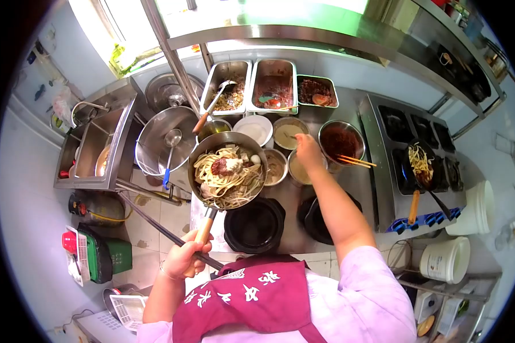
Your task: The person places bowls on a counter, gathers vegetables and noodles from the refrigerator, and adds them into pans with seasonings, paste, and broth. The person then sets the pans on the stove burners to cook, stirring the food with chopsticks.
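My left hand [186, 255] is closed around the wooden handle [205, 227] of a pan [195, 186], held level over the counter. In the pan lie noodles [220, 186] with a red paste and a pale heap [230, 166] on top. My right hand [309, 151] is closed over the round containers right of the pan, holding a small utensil whose end reaches the bowl of pale seasoning [286, 137]. Beside that hand stands a pot of dark red sauce [341, 143] with chopsticks [356, 161] across it.
Two black bowls [254, 224] sit near the front edge. Metal trays [272, 86] line the back under a steel shelf [303, 35]. A second pan [422, 166] with noodles is on the stove [377, 148] at right. A large steel pot [149, 140] and sink [120, 140] are left.
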